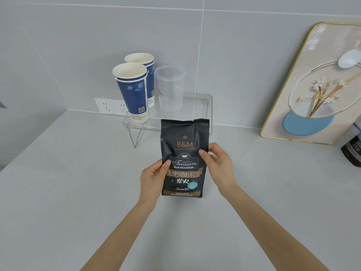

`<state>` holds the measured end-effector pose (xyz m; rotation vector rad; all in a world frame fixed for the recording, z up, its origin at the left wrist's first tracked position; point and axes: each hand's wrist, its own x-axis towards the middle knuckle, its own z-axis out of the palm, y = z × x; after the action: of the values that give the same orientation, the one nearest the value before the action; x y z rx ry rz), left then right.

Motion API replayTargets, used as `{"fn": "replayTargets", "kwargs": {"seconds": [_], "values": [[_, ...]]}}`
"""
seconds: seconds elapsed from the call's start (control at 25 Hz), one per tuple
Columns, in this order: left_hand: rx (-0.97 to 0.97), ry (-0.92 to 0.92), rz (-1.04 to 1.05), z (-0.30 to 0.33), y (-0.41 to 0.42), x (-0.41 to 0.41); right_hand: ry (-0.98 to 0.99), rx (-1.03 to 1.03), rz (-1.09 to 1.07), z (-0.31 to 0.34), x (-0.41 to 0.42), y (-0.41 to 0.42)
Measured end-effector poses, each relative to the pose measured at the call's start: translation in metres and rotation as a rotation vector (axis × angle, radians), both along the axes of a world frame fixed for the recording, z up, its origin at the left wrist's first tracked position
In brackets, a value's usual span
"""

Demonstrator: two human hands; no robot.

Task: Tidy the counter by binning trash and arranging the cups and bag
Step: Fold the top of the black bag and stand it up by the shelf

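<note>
A black coffee bean bag (184, 151) with gold lettering stands upright on the grey counter (68, 182), just in front of a clear acrylic shelf (199, 106). My left hand (153, 178) grips its left edge and my right hand (218, 165) grips its right edge. On the shelf stand two stacks of blue and white paper cups, one in front (131, 92) and one behind (146, 75), with a clear plastic cup (170, 89) to their right.
A gold-framed picture (316, 85) leans on the tiled wall at the right, with a dark packet (352, 151) beside it at the frame edge. A white power socket (110, 106) sits on the wall behind the shelf.
</note>
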<state>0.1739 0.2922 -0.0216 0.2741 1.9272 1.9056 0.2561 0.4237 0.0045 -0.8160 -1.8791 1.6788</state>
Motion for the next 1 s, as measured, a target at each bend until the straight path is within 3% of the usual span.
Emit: {"fn": "replayTargets", "kwargs": {"seconds": [0.2, 0.4, 0.48, 0.68, 1.0], "values": [[0.036, 0.1, -0.009, 0.016, 0.007, -0.011, 0.077, 0.026, 0.027, 0.007, -0.001, 0.006], [-0.126, 0.126, -0.041, -0.001, 0.003, -0.016, -0.224, 0.188, 0.133, -0.02, 0.006, 0.003], [-0.15, 0.12, -0.052, -0.005, 0.0, -0.021, -0.249, 0.184, 0.145, -0.029, 0.008, 0.0], [-0.147, 0.103, -0.057, 0.0, 0.003, -0.024, -0.213, 0.222, 0.081, -0.028, 0.005, 0.004], [-0.113, 0.24, -0.111, 0.055, 0.022, -0.041, -0.081, 0.224, 0.04, 0.024, -0.002, 0.023]]}}
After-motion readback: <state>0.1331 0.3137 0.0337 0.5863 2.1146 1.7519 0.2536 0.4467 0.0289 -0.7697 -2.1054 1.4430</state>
